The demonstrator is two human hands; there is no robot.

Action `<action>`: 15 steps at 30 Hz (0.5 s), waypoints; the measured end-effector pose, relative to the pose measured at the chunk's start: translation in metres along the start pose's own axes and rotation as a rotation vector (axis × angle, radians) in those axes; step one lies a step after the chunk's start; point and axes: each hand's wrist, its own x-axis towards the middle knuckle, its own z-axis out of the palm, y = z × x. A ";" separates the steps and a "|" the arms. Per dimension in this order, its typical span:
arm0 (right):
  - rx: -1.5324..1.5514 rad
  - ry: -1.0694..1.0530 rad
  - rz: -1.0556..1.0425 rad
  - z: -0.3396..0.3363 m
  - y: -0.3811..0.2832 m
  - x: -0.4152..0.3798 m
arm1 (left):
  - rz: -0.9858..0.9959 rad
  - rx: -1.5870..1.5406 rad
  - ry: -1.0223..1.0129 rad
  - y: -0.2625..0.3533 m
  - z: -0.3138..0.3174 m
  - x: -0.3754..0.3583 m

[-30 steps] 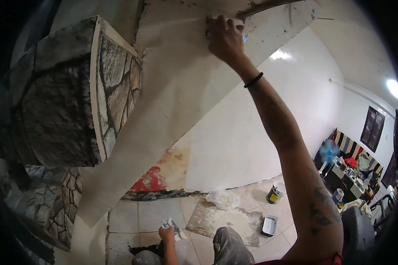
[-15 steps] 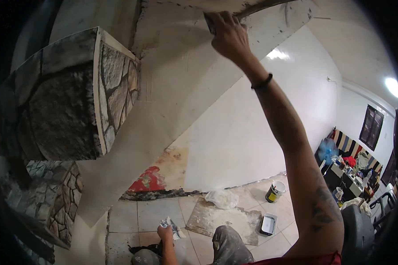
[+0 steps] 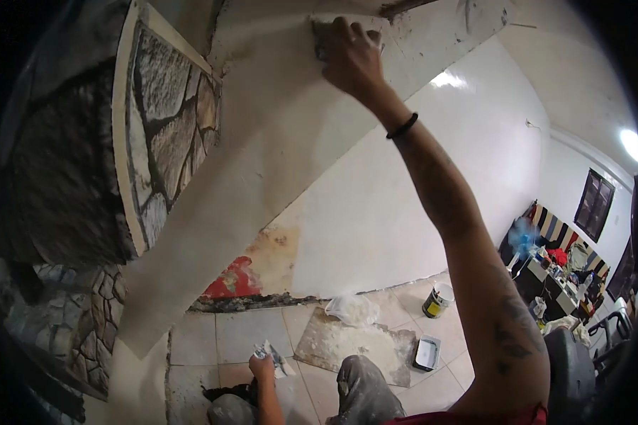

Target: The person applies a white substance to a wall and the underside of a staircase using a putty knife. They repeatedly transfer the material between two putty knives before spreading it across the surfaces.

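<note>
Right arm stretched overhead, right hand (image 3: 351, 57) clenched; left hand (image 3: 261, 368) lowered, closed.

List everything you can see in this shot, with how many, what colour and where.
Plaster surface: one, off-white, overhead, slanting
Stone cladding: grey-brown, left
Red patch: one, wall base
Mixing board: one, plaster-smeared, on floor tiles
Plastic bag: one, clear, behind board
Paint can: one, white and yellow, floor
Tray: one, white, right of board
Fan: one, blue, far right
Wristband: one, black, right wrist
Right hand: raised, pressing a tool to the plaster
Left hand: low, holding a plaster-covered tool
</note>
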 end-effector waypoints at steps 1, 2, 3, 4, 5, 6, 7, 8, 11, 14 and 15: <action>0.075 0.012 -0.007 -0.005 -0.011 -0.011 | -0.019 -0.011 -0.005 0.007 -0.003 -0.002; 0.040 -0.045 -0.033 -0.010 -0.023 -0.022 | -0.035 -0.025 -0.008 0.012 -0.005 -0.004; 0.009 -0.069 -0.041 -0.015 -0.037 -0.036 | -0.021 -0.061 -0.035 0.004 -0.004 0.002; 0.067 -0.068 -0.073 -0.022 -0.048 -0.051 | -0.021 -0.055 -0.031 0.003 -0.005 0.000; 0.100 -0.145 -0.084 -0.033 -0.059 -0.062 | -0.019 -0.048 -0.026 0.004 -0.006 -0.002; 0.162 -0.220 -0.115 -0.042 -0.064 -0.070 | -0.014 -0.041 -0.021 0.005 -0.007 -0.002; 0.235 -0.289 -0.100 -0.053 -0.065 -0.073 | 0.017 -0.060 -0.033 -0.005 -0.006 0.003; 0.309 -0.356 -0.087 -0.062 -0.063 -0.074 | 0.049 -0.079 -0.045 -0.015 -0.004 0.007; 0.352 -0.105 -0.050 -0.064 -0.035 -0.061 | 0.053 -0.002 -0.045 -0.011 -0.009 0.010; 0.193 -0.063 0.105 -0.058 0.019 -0.023 | 0.001 0.051 -0.028 -0.033 0.000 0.022; 0.110 -0.015 0.123 -0.056 0.031 -0.011 | -0.016 0.051 -0.021 -0.043 0.005 0.028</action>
